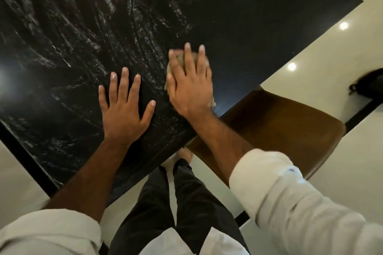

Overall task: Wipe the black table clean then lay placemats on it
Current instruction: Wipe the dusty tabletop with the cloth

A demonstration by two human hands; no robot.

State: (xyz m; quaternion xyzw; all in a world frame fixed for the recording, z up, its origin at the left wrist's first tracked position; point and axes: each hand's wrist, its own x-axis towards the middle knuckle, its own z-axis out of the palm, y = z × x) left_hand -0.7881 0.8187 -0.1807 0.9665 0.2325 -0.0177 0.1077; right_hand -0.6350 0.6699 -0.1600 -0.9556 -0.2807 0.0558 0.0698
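The black table [259,23] fills the upper part of the head view, and wet wipe streaks cover its left and middle. My right hand [191,83] presses flat, fingers straight, on a small beige cloth [179,58] near the table's right edge. Only the cloth's edges show around the hand. My left hand [124,107] rests flat on the tabletop to the left of it, fingers spread and holding nothing. No placemats are in view.
A brown chair seat [279,122] stands tucked against the table's right edge. A dark bag [369,85] lies on the glossy pale floor [331,47] at the far right. My legs in dark trousers stand at the near edge.
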